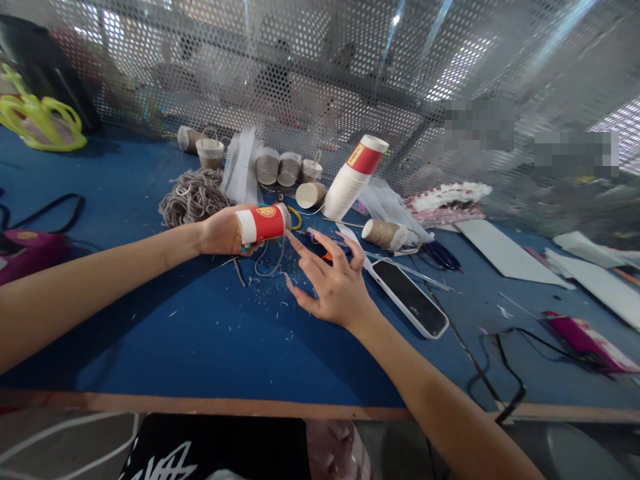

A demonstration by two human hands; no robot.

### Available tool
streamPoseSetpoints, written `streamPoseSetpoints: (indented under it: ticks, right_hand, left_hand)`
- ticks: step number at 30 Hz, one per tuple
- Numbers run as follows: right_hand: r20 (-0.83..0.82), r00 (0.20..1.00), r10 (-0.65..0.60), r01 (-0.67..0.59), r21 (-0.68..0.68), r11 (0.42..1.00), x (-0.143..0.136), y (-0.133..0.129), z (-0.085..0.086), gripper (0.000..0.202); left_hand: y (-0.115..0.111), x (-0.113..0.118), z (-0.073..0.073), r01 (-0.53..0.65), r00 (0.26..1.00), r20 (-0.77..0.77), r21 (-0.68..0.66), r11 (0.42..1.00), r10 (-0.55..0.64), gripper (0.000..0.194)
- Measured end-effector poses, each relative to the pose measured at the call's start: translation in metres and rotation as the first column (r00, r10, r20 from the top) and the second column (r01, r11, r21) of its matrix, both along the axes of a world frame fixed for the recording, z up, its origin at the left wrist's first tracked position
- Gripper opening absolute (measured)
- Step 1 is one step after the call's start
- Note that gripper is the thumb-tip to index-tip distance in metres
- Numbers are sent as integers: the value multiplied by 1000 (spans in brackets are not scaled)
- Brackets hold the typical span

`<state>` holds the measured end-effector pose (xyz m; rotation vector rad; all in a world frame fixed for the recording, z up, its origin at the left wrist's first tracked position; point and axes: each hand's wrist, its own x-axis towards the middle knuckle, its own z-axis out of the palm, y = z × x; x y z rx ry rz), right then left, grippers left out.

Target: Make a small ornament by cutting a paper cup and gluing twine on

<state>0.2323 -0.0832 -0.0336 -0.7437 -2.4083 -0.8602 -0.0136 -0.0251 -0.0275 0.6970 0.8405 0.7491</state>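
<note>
A red and white paper cup (263, 223) lies on its side in my left hand (223, 230), whose fingers curl round it from below. Grey cord is wound about the cup's right end, and a loose strand of cord (273, 273) hangs down from there. My right hand (333, 280) is just right of the cup with its fingers spread, the index fingertip close to the wound end. Whether that fingertip touches the cord I cannot tell. Behind the left wrist sits a heap of grey cord (193, 197).
A leaning stack of paper cups (346, 190) and several cord-wrapped cups (267, 167) stand at the back by a perforated metal screen (225, 73). A phone (410, 298) lies right of my hand. Purple glue guns (587, 340) with black cables lie at both sides of the blue table (200, 347).
</note>
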Motion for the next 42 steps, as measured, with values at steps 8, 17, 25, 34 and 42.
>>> streamPoseSetpoints:
  ticks: [8, 17, 25, 34, 42]
  right_hand:
    - [43, 999, -9, 9, 8, 1000, 1, 3, -3, 15]
    - [-74, 996, 54, -50, 50, 998, -2, -1, -2, 14]
    - [8, 1000, -17, 17, 27, 999, -4, 0, -4, 14]
    - [50, 999, -22, 23, -21, 1000, 2, 4, -6, 18]
    - [-312, 922, 230, -263, -67, 963, 2, 7, -7, 50]
  left_hand:
    - [4, -4, -5, 64, 998, 25, -7, 998, -64, 44]
    - [2, -3, -3, 66, 997, 34, -21, 998, -65, 44]
    - [4, -8, -8, 129, 988, 81, 7, 992, -129, 42]
    - [10, -11, -10, 205, 970, 137, -33, 978, -198, 56]
    - [-2, -3, -1, 195, 977, 121, -180, 964, -175, 62]
